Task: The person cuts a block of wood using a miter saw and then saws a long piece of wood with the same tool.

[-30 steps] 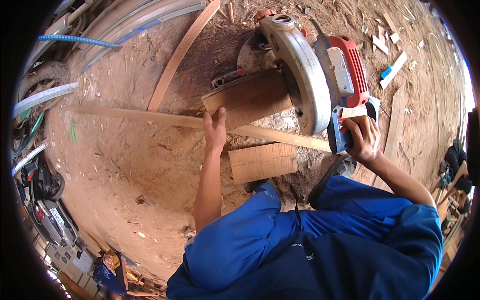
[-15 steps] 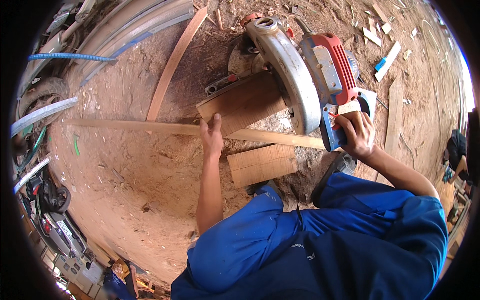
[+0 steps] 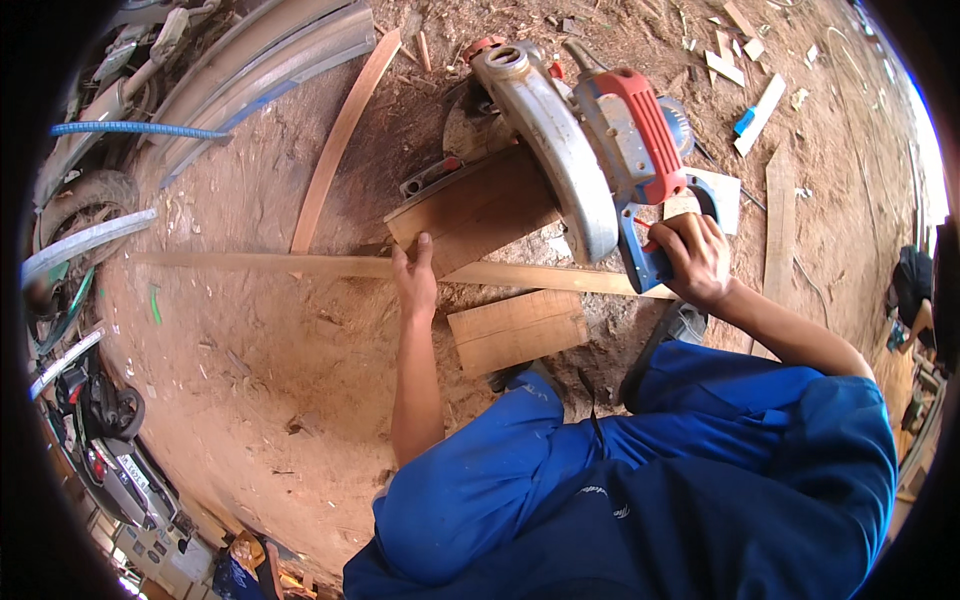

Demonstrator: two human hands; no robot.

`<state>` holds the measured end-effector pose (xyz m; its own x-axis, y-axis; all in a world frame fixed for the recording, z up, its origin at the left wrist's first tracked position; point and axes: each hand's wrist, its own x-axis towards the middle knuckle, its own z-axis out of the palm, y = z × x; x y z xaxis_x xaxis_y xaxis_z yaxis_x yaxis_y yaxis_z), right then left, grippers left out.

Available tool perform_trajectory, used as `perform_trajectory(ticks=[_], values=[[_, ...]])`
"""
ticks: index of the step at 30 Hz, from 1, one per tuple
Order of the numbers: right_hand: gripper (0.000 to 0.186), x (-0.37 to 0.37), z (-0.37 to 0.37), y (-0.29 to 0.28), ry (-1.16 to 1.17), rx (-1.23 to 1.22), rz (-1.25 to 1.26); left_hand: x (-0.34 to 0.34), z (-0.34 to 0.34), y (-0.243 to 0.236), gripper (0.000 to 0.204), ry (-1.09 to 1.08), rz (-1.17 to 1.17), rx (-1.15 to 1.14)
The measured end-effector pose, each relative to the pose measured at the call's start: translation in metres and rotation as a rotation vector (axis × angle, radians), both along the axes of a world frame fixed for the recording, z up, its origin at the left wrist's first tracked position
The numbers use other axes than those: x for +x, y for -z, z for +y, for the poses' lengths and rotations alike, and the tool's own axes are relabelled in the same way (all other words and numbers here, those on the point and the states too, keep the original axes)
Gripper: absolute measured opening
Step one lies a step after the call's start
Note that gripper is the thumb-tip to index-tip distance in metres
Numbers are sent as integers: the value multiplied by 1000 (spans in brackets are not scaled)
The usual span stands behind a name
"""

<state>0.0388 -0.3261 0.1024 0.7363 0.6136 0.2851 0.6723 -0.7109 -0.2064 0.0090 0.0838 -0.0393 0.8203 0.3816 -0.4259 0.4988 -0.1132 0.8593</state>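
A miter saw (image 3: 560, 150) with a silver blade guard and a red-and-blue motor body stands on the ground in front of me. My right hand (image 3: 692, 258) is closed round its blue loop handle (image 3: 628, 245). A brown wooden board (image 3: 490, 205) lies on the saw's base, its right end at the guard. My left hand (image 3: 415, 275) grips the board's near left corner, thumb on top and fingers partly hidden below. The blade at the board is hidden by the guard. A shorter piece of board (image 3: 520, 332) lies on the ground near my feet.
A long thin wooden strip (image 3: 330, 265) runs across the ground under the board, and another strip (image 3: 345, 140) lies beyond it. Metal channels (image 3: 290, 60) lie at the far left, above parked motorcycles (image 3: 110, 440). Offcuts (image 3: 765, 115) and a plank (image 3: 780, 225) lie at right.
The view has shifted and turned slightly, moving the saw leftward in the picture. Both hands keep their holds on the board and the saw handle.
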Motion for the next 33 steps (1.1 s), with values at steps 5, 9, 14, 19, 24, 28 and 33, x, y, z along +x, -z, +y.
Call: perform_trajectory(ticks=[5, 9, 14, 19, 24, 28, 33], values=[[41, -2, 2, 3, 37, 5, 38, -2, 4, 13, 61, -63, -127, -193], [53, 7, 1, -25, -36, 44, 78, -11, 3, 6, 53, -141, -113, -283], [50, 37, -1, -96, -135, 143, -2, -27, 7, -7, 56, -205, -132, -259], [47, 99, 15, -164, -202, 317, -23, -56, 27, -7, 52, -301, -78, -328], [84, 113, 1, -163, -105, 117, -192, -81, 19, -35, 58, -347, 35, -351], [67, 88, -29, -113, 36, 535, -510, -126, 28, -32, 61, -485, 136, -319], [34, -3, -6, 29, 478, 650, 412, -143, 0, -56, 57, -552, 304, -466]])
